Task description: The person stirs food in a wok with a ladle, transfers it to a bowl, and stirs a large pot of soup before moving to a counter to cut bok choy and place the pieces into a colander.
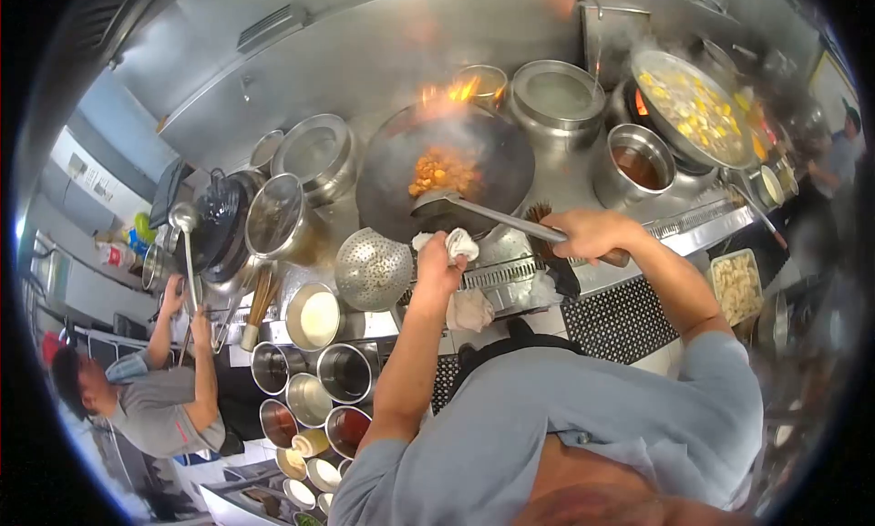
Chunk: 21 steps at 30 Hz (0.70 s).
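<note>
A large dark wok (383, 175) stands at the middle of the stove, with orange-brown food pieces (444, 170) in its centre. Smoke and flames rise at its far edge. My left hand (441, 263) is closed around a white cloth (460, 245) at the wok's near rim; whether it also grips the rim is hidden. The fingers of my right hand (591, 234) are wrapped round the wooden end of a long ladle (507, 218). The ladle's metal bowl rests in the wok, against the near side of the food.
A perforated strainer (374, 269) lies left of my left hand. Metal pots (558, 93) stand behind the wok. At right are a pot of brown liquid (636, 166) and a steaming pan (693, 107). A co-worker (169, 398) holds a ladle at left; another person stands far right.
</note>
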### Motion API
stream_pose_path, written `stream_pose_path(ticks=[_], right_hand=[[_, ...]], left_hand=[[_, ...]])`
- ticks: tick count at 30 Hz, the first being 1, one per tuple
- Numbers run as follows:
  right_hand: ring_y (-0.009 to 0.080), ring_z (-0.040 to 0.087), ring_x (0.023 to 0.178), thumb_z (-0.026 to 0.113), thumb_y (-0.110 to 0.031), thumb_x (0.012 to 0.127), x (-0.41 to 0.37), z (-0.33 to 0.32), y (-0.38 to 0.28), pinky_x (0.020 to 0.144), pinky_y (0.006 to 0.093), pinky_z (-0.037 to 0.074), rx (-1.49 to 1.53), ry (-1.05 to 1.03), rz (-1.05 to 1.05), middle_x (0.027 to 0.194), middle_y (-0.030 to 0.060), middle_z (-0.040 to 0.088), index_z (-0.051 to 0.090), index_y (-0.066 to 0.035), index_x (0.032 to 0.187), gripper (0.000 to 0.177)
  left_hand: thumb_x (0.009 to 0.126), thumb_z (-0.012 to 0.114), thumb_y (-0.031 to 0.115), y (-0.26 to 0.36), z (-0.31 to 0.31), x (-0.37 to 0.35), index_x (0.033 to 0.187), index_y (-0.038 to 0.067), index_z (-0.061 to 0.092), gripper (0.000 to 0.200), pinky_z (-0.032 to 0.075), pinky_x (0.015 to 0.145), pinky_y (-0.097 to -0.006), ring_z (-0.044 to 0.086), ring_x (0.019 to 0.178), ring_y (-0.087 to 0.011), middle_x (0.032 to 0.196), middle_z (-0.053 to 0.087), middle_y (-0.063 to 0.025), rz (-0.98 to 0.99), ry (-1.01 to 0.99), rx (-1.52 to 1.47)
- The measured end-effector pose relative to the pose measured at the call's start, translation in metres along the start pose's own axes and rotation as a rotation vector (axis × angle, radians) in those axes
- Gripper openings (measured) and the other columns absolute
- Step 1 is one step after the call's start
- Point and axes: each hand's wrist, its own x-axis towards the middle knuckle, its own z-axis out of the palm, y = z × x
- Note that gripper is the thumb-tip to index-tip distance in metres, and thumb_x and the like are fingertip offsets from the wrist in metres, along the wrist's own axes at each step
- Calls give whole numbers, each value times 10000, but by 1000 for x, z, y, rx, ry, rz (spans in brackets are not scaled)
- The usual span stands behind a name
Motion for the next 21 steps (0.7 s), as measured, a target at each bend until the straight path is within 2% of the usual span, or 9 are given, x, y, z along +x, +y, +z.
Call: stream_pose_path(ticks=[4, 7, 10, 11, 13, 14, 15, 19, 21], right_hand=[[249, 613, 504, 513, -175, 813, 53, 22, 16, 535, 388, 502, -54, 27, 69, 769, 173, 645, 507, -2, 1186, 411], [340, 622, 574, 517, -152, 818, 66, 26, 14, 572, 427, 499, -264, 333, 32, 734, 205, 624, 474, 8, 1179, 398], [321, 620, 551, 513, -152, 820, 33, 5, -5, 571, 430, 495, -43, 224, 104, 767, 214, 633, 468, -6, 1208, 417], [266, 601, 497, 525, -154, 818, 35, 5, 9, 530, 400, 491, -21, 238, 16, 760, 185, 633, 461, -14, 1271, 478], [233, 588, 477, 533, -155, 815, 16, 0, 7, 513, 380, 485, 56, 227, 23, 751, 164, 630, 456, -15, 1295, 506], [201, 574, 457, 541, -155, 812, 8, -2, 6, 496, 359, 480, 130, 230, 31, 741, 143, 628, 451, -16, 1320, 534], [172, 562, 449, 551, -153, 806, 5, 2, 10, 487, 329, 476, 150, 268, 52, 736, 122, 619, 442, -18, 1347, 568], [217, 610, 492, 540, -169, 798, 6, 17, 36, 519, 373, 499, 207, 355, 94, 732, 173, 639, 499, 0, 1251, 485], [225, 610, 494, 539, -170, 797, 7, 27, 48, 532, 381, 500, 102, 443, 196, 725, 171, 638, 515, -4, 1221, 456]], left_hand=[[916, 466, 138, -25, -35, 40, 962, 87, 546, 105, 414, 447, -268, 577, 642, -170, 835, 594, -44, 33, -127, -36], [908, 477, 148, -70, -48, 21, 1063, 33, 506, 195, 485, 535, -344, 618, 763, -237, 920, 599, -92, 122, 93, 143], [900, 483, 145, -69, -40, 5, 1089, 22, 496, 225, 507, 592, -391, 627, 795, -260, 954, 597, -108, 133, 123, 142], [900, 481, 147, -66, -40, 4, 1096, 20, 494, 235, 509, 612, -405, 629, 811, -264, 963, 597, -115, 158, 148, 74], [896, 483, 153, -42, -34, 27, 1087, 30, 503, 229, 457, 502, -321, 624, 755, -243, 921, 601, -117, 166, 154, -32], [841, 504, 96, -23, -26, 29, 932, 45, 518, 105, 409, 444, -305, 595, 645, -205, 831, 583, -79, 153, 163, 7], [837, 506, 111, -17, -29, 48, 895, 66, 539, 80, 369, 439, -280, 576, 646, -181, 808, 591, -68, 134, 107, 45], [970, 513, 304, 1, -28, 64, 1013, 102, 598, 223, 442, 497, -224, 577, 749, -147, 888, 622, -19, 87, -114, -146], [972, 510, 323, 4, -19, 40, 1011, 106, 599, 238, 453, 510, -226, 578, 752, -142, 881, 625, -17, 55, -125, -183]])
